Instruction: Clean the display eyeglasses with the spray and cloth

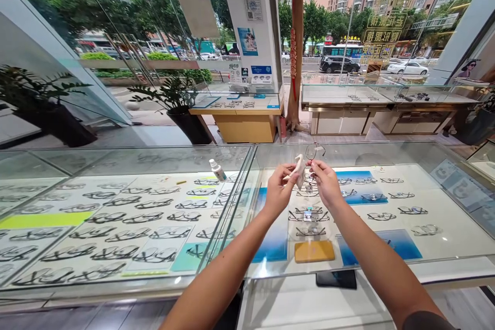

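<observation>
Above the glass showcase, both of my hands are raised close together. My left hand [280,188] is closed on a crumpled white cloth [299,167], pinched between thumb and fingers. In my right hand [327,180] I grip a pair of thin-rimmed eyeglasses [315,151], whose lenses stick up above the fingertips. The cloth is beside the eyeglasses; whether they touch I cannot tell. Below my hands, several eyeglass frames [309,214] lie in rows under the glass.
A small white bottle [217,170] stands on the glass to the left. A mustard-coloured case [314,251] and a dark phone-like object [336,279] are near the front edge. Potted plants [189,118], a wooden post [296,51] and more showcases [240,108] stand beyond.
</observation>
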A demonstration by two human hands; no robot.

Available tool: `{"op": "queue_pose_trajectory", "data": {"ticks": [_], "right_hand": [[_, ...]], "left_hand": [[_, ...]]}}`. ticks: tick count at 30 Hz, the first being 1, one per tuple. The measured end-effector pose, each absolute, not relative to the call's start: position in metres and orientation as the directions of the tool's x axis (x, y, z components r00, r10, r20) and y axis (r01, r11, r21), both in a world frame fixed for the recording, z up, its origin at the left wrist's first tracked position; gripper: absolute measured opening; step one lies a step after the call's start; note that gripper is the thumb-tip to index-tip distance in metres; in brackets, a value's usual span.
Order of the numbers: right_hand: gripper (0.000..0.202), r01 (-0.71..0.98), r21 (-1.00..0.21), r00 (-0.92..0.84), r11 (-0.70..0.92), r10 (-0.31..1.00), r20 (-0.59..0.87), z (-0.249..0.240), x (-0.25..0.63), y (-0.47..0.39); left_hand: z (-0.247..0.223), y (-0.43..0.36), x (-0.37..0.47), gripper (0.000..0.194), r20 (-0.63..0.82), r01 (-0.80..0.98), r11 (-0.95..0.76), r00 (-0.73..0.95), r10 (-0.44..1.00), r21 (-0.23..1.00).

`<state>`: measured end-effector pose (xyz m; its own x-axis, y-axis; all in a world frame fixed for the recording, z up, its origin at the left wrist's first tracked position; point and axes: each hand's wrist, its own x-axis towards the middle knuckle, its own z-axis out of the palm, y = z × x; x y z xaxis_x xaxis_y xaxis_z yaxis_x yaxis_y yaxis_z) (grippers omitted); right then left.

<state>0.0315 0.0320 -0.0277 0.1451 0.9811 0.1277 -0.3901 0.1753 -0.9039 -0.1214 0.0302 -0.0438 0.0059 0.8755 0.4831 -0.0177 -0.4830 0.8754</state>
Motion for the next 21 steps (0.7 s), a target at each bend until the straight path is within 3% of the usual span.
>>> {"op": "queue_pose_trajectory", "data": {"ticks": [5,8,11,14,21], "right_hand": [[0.036,-0.514,-0.851,0.114,0.105,0.992,0.053,-0.03,0.028,0.032],[0.038,-0.533,-0.844,0.076,0.052,0.997,0.014,-0.031,0.028,0.03],[0.038,-0.539,-0.842,0.038,0.018,0.999,-0.002,-0.031,0.027,0.028],[0.039,-0.536,-0.844,0.015,0.007,1.0,-0.001,-0.03,0.026,0.025],[0.038,-0.52,-0.854,0.005,0.019,1.0,0.02,-0.028,0.027,0.025]], "left_hand": [[-0.038,0.02,-0.121,0.036,0.564,0.074,-0.577,0.142,0.814,0.814],[-0.038,0.02,-0.119,0.036,0.555,0.058,-0.565,0.13,0.822,0.823],[-0.04,0.023,-0.116,0.03,0.485,0.021,-0.487,0.056,0.873,0.873],[-0.043,0.027,-0.115,0.042,0.361,-0.064,-0.357,0.061,0.931,0.932],[-0.046,0.037,-0.12,0.05,0.201,-0.122,-0.168,0.359,0.911,0.978]]}}
